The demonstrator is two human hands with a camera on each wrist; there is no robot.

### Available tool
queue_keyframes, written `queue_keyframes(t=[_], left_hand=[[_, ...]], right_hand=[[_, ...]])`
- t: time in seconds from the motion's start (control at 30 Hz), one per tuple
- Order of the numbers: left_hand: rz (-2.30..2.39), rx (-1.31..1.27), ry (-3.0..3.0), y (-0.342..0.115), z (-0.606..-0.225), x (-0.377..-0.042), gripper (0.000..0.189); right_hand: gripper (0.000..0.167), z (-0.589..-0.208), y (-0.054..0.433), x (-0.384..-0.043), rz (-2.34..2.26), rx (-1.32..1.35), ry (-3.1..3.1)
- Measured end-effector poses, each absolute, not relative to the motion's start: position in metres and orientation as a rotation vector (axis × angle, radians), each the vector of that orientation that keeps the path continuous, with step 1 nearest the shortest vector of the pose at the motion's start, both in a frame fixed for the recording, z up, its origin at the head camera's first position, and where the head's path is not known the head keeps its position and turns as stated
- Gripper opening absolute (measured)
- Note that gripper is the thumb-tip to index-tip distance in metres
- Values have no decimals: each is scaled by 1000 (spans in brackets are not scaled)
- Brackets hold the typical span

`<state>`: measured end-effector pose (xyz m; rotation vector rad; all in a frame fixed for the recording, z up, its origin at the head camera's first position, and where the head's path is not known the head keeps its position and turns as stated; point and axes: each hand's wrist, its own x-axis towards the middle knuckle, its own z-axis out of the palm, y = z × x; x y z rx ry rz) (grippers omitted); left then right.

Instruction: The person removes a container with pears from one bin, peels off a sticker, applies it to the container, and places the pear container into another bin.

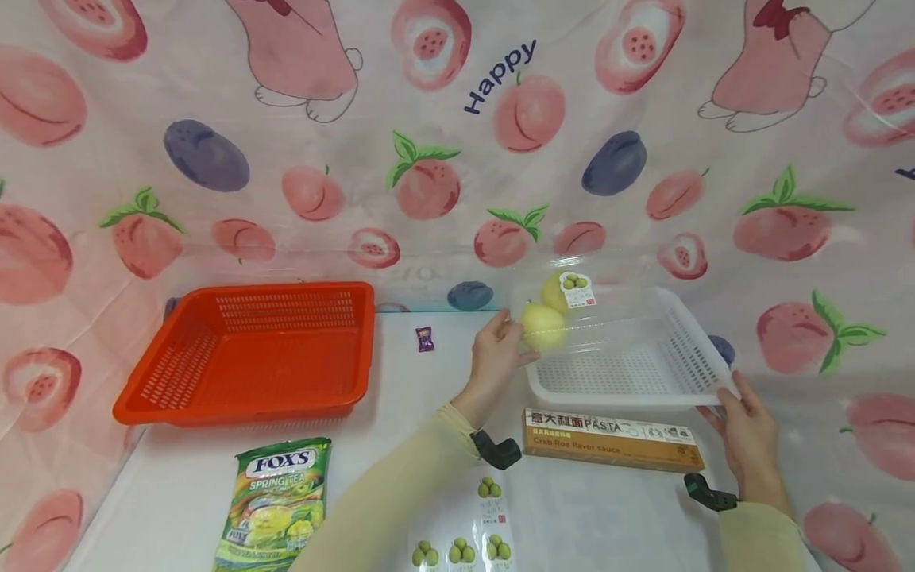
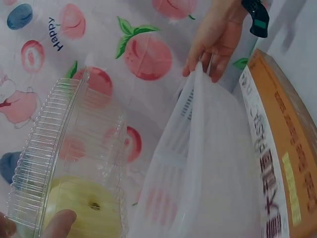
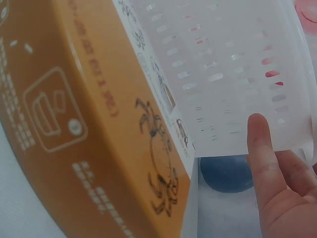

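Observation:
A clear plastic box (image 1: 608, 338) with two round yellow pears (image 1: 543, 327) at its left end overlaps the back of the white basket (image 1: 629, 400) in the head view. My left hand (image 1: 496, 353) pinches the box at that end; in the left wrist view the thumb (image 2: 60, 224) lies against its wall, by a pear. A label with printed fruit (image 1: 577, 292) is on the box. My right hand (image 1: 750, 437) holds the basket at its front right corner. In the right wrist view one finger (image 3: 260, 136) lies along the basket's slotted side.
Just in front of the basket lies a pasta box (image 1: 613, 441). At the left stand a red basket (image 1: 243, 413) and, nearer, a green FOX'S bag (image 1: 275, 504). A small purple wrapped candy (image 1: 425, 339) and a sheet of fruit stickers (image 1: 465, 516) lie mid-table. A fruit-patterned curtain (image 1: 429, 270) hangs behind.

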<state>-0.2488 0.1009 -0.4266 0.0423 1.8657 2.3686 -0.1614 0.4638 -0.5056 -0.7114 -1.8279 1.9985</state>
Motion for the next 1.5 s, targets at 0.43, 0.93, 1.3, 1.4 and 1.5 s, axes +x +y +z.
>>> queue_keyframes(t=[0.43, 0.93, 1.3, 1.4, 1.5], left_hand=[[2313, -90, 1801, 178, -441, -254, 58], [1842, -179, 2302, 205, -449, -264, 54], [1745, -164, 2333, 207, -454, -267, 54], [1729, -166, 2279, 208, -457, -270, 56], [1689, -153, 2209, 208, -460, -273, 67]], right_hand=[[61, -504, 466, -160, 2023, -683, -1800], [61, -508, 468, -160, 1997, -675, -1834], [59, -504, 464, -160, 1971, -686, -1855], [59, -504, 465, -161, 1968, -704, -1854], [59, -504, 465, -162, 1965, -715, -1850]])
